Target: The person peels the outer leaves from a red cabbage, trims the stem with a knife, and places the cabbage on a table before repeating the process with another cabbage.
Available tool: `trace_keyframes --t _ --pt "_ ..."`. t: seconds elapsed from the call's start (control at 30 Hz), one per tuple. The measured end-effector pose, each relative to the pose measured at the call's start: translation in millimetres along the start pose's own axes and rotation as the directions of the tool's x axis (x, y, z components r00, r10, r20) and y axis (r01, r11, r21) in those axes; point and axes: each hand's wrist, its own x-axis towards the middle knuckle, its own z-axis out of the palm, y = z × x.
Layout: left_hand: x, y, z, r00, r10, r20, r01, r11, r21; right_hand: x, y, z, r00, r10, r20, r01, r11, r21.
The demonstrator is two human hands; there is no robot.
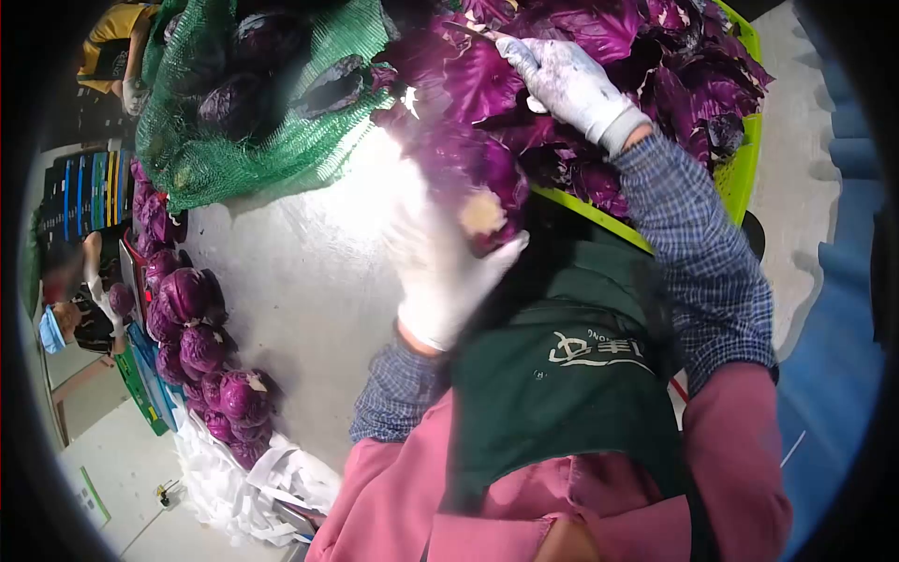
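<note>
Over steel table (309,281): L hand (445,272) fingers grip round cabbage (473,178); R hand (567,84) clamps knife (473,30).

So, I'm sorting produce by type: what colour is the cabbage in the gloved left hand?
Deep purple, with a pale cut stem; the head view shows it.

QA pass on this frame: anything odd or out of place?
Nothing stands out. Left hand holds a red cabbage; right hand grips a knife over the leaf-filled green crate. Trimmed heads line the table.

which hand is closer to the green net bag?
Left. The left hand, holding a red cabbage, is just right of the net bag; the right hand is farther right, over the trimmed leaves.
</note>
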Motion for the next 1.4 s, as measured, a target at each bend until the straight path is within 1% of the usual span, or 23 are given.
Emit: trace_keyframes --t 0.03,0.07,0.1,0.13,0.17,0.2,0.27,0.33,0.4,0.5,0.53,0.57,0.63,0.73,0.87,1.0,1.1,1.17,1.2,1.23,1.3,1.37,1.4 --pt "-0.4 -12.6 -3.0 0.999 0.025 -0.025 -0.025 0.999 -0.028 2.9 3.1 0.9 0.997 -0.063 -0.050 0.058 0.994 -0.096" --pt "-0.2 -30.2 -5.9 0.996 -0.087 -0.017 0.082 0.976 -0.204 1.9 10.1 7.7 0.986 -0.090 -0.141 0.086 0.996 -0.035" --pt "6.0 -21.3 -16.9 0.947 -0.297 0.121 0.315 0.788 -0.529 1.3 16.5 5.2 0.985 0.026 -0.169 -0.005 0.993 0.122" --pt "12.3 -12.2 -28.1 0.836 -0.488 0.252 0.487 0.446 -0.751 0.6 22.7 2.3 0.971 0.141 -0.195 -0.083 0.956 0.281" --pt "7.5 -23.2 -24.5 0.818 -0.525 0.236 0.460 0.351 -0.816 0.7 28.6 -11.7 0.922 0.377 -0.090 -0.285 0.816 0.502" --pt "2.8 -34.4 -20.7 0.799 -0.560 0.219 0.418 0.255 -0.872 -0.2 40.1 -22.2 0.902 0.408 -0.138 -0.260 0.772 0.579" --pt "3.9 -38.1 -18.5 0.809 -0.562 0.174 0.426 0.357 -0.831 -22.8 28.6 -61.3 0.994 0.096 -0.049 -0.025 0.646 0.763" --pt "17.3 -24.3 -22.8 0.820 -0.532 0.212 0.442 0.353 -0.825 -23.0 20.6 -38.0 0.909 0.015 -0.416 0.246 0.787 0.566" --pt "24.6 -26.3 -16.7 0.871 -0.454 0.191 0.403 0.434 -0.806 -54.7 -31.3 -31.7 0.962 0.013 -0.274 0.149 0.813 0.563" --pt "32.7 -35.4 -13.6 0.913 -0.352 0.207 0.368 0.488 -0.792 -65.7 -41.9 17.2 0.937 -0.275 -0.215 0.349 0.712 0.610" --pt "34.9 -36.9 -14.5 0.917 -0.325 0.231 0.368 0.467 -0.804 -63.4 -41.9 22.1 0.874 -0.420 -0.246 0.483 0.813 0.325" --pt "35.0 -45.6 -17.5 0.952 -0.171 0.253 0.304 0.609 -0.732 -60.7 -42.6 26.6 0.797 -0.561 -0.224 0.578 0.816 0.011" --pt "36.1 -50.0 -20.4 0.923 -0.199 0.330 0.386 0.472 -0.793 -59.7 -50.8 31.3 0.824 -0.545 -0.156 0.538 0.839 -0.088" --pt "32.2 -63.7 -19.3 0.886 -0.263 0.382 0.453 0.311 -0.836 -52.9 -53.5 46.2 0.729 -0.623 -0.283 0.586 0.782 -0.212" --pt "31.2 -69.7 -17.4 0.899 -0.290 0.329 0.423 0.372 -0.826 -39.3 -54.1 49.3 0.770 -0.582 -0.262 0.595 0.803 -0.034" --pt "33.9 -76.2 -15.2 0.936 -0.204 0.286 0.347 0.420 -0.838 -50.2 -48.5 62.0 0.702 -0.588 -0.401 0.599 0.793 -0.115" --pt "29.5 -81.9 -15.3 0.901 -0.301 0.312 0.406 0.333 -0.851 -72.5 -31.6 66.3 0.695 -0.564 -0.446 0.551 0.816 -0.175" --pt "25.4 -117.3 -9.8 0.909 -0.289 0.301 0.378 0.268 -0.886 -92.6 -2.6 64.4 0.746 -0.556 -0.366 0.498 0.831 -0.247" --pt "19.9 -131.4 -12.6 0.892 -0.316 0.322 0.396 0.209 -0.894 -101.0 16.3 62.6 0.788 -0.474 -0.393 0.475 0.874 -0.102" --pt "13.4 -142.3 -15.1 0.873 -0.346 0.344 0.413 0.148 -0.899 -99.7 34.3 55.9 0.730 -0.471 -0.495 0.497 0.863 -0.088" --pt "16.6 -119.0 -40.1 0.859 -0.287 0.425 0.491 0.223 -0.842 -102.5 47.5 23.5 0.828 -0.042 -0.559 0.145 0.979 0.141" --pt "23.0 -98.4 -57.5 0.815 -0.277 0.509 0.578 0.326 -0.748 -93.8 34.4 -6.7 0.793 -0.180 -0.581 0.129 0.983 -0.128" --pt "23.2 -96.2 -60.8 0.803 -0.278 0.528 0.596 0.414 -0.688 -92.0 24.6 -7.7 0.806 -0.170 -0.567 0.149 0.985 -0.083"
